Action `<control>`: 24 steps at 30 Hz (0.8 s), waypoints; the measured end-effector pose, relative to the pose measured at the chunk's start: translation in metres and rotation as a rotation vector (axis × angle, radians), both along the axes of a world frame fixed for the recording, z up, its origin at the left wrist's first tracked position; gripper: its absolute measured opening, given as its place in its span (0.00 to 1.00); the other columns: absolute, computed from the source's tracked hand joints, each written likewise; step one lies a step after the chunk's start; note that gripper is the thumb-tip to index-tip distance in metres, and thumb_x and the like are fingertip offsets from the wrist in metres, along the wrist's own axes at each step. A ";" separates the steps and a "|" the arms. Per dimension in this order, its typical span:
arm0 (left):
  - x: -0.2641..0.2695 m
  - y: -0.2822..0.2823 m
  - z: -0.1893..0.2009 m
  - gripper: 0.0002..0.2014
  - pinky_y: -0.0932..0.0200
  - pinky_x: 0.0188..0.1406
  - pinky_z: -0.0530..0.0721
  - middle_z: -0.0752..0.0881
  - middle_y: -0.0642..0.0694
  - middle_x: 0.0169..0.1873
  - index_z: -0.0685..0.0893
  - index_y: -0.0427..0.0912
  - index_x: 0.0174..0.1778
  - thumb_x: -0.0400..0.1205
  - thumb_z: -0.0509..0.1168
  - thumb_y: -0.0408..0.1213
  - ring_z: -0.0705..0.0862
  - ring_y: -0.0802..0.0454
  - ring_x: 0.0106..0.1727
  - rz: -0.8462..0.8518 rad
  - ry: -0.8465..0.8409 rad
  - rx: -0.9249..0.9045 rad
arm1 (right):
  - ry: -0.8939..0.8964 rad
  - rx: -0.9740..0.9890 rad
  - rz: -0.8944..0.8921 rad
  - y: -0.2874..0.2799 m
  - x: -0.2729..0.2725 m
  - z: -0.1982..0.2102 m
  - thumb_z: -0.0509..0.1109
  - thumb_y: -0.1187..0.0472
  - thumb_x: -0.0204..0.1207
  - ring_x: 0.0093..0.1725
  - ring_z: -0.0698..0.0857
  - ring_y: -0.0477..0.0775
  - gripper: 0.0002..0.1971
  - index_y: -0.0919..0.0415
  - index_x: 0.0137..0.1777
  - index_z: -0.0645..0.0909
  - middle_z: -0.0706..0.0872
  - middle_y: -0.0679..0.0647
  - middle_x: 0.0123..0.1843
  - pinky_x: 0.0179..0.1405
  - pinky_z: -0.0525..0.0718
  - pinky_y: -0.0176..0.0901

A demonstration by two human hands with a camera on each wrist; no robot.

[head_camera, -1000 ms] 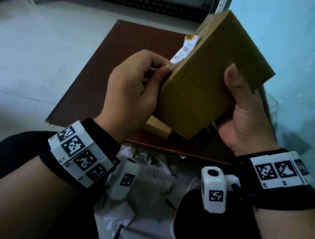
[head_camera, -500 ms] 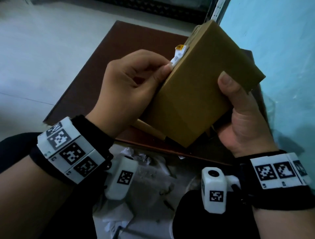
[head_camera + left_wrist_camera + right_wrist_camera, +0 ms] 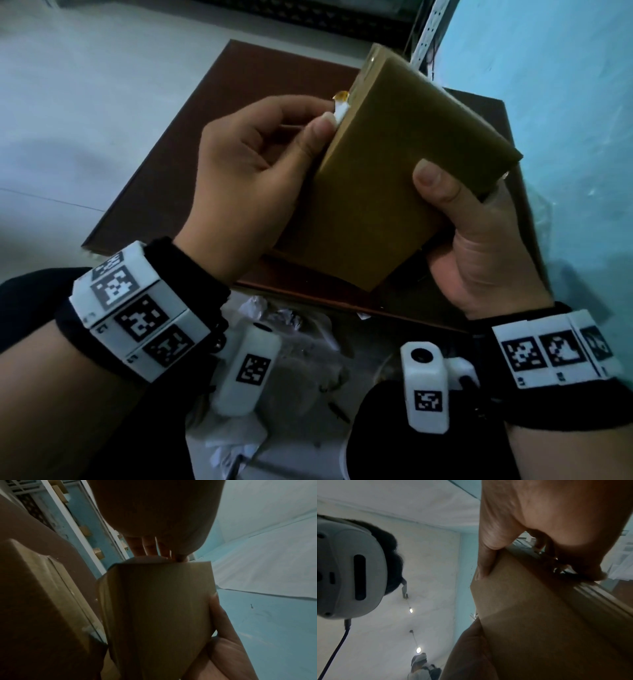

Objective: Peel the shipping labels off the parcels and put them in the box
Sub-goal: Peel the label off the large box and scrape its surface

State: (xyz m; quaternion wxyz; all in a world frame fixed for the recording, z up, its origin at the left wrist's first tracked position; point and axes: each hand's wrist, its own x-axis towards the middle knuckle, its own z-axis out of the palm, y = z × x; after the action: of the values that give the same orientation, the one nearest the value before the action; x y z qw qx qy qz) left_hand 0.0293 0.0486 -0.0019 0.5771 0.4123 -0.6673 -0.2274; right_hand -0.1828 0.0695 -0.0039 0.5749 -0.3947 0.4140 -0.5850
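A brown cardboard parcel (image 3: 387, 178) is held up in the air, tilted, in the middle of the head view. My right hand (image 3: 479, 246) grips its lower right side, thumb flat on the near face. My left hand (image 3: 260, 171) is at the parcel's left face, thumb and forefinger pinching the white shipping label (image 3: 340, 111), of which only a small edge with a yellow tip shows. The parcel (image 3: 159, 615) fills the left wrist view. In the right wrist view my right thumb presses the parcel (image 3: 539, 615). Most of the label is hidden behind the parcel's edge.
Below the parcel lies a dark brown flat board (image 3: 212, 144) on the pale floor. Another cardboard box (image 3: 42, 588) sits beside it in the left wrist view. Crumpled white paper and plastic scraps (image 3: 284, 329) lie between my wrists. A turquoise wall (image 3: 565, 102) stands close on the right.
The parcel has turned so its left face points away from me, and less of the white label shows. My left hand stays pinched at the label and has shifted slightly left and down.
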 end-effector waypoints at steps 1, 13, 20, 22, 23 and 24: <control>-0.001 0.001 0.000 0.07 0.55 0.56 0.91 0.92 0.44 0.55 0.87 0.36 0.62 0.90 0.70 0.33 0.92 0.54 0.56 0.030 -0.009 -0.076 | 0.027 -0.020 0.007 0.001 0.000 0.000 0.84 0.65 0.73 0.74 0.89 0.63 0.41 0.63 0.85 0.72 0.89 0.60 0.75 0.70 0.90 0.67; -0.002 -0.004 -0.005 0.06 0.70 0.57 0.81 0.84 0.46 0.53 0.79 0.35 0.62 0.91 0.65 0.28 0.84 0.67 0.54 0.191 -0.089 -0.271 | 0.430 -0.089 -0.071 -0.001 -0.004 -0.015 0.96 0.50 0.57 0.84 0.78 0.52 0.67 0.46 0.92 0.57 0.76 0.49 0.86 0.79 0.85 0.66; -0.009 -0.002 -0.005 0.14 0.47 0.62 0.89 0.83 0.30 0.56 0.65 0.31 0.69 0.90 0.60 0.20 0.87 0.40 0.61 -0.034 -0.038 -0.306 | 0.856 -0.263 -0.121 0.004 -0.011 -0.012 0.90 0.41 0.60 0.87 0.58 0.26 0.74 0.47 0.97 0.41 0.57 0.38 0.92 0.89 0.62 0.33; -0.009 0.002 -0.004 0.17 0.37 0.60 0.88 0.83 0.27 0.55 0.59 0.27 0.72 0.89 0.53 0.16 0.87 0.36 0.60 -0.103 0.001 -0.275 | 0.895 -0.321 -0.160 0.004 -0.010 -0.012 0.92 0.43 0.60 0.83 0.63 0.26 0.70 0.52 0.96 0.50 0.62 0.37 0.85 0.82 0.61 0.19; -0.009 0.004 -0.003 0.19 0.34 0.60 0.88 0.83 0.27 0.55 0.58 0.26 0.74 0.88 0.52 0.15 0.87 0.36 0.59 -0.118 0.012 -0.257 | 0.916 -0.369 -0.197 0.004 -0.008 -0.012 0.93 0.45 0.61 0.81 0.65 0.29 0.68 0.57 0.95 0.55 0.63 0.41 0.83 0.80 0.61 0.17; -0.009 0.006 -0.002 0.20 0.34 0.61 0.88 0.83 0.27 0.55 0.59 0.26 0.76 0.88 0.52 0.16 0.87 0.36 0.59 -0.118 0.028 -0.240 | 0.940 -0.420 -0.232 0.005 -0.007 -0.013 0.94 0.47 0.61 0.80 0.66 0.32 0.66 0.62 0.93 0.58 0.63 0.48 0.82 0.81 0.63 0.19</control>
State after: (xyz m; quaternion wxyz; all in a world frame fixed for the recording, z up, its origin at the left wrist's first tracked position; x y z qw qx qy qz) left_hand 0.0201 0.0543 -0.0040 0.6172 0.2970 -0.7046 -0.1853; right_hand -0.1894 0.0740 -0.0168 0.1670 -0.6728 0.5420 -0.4751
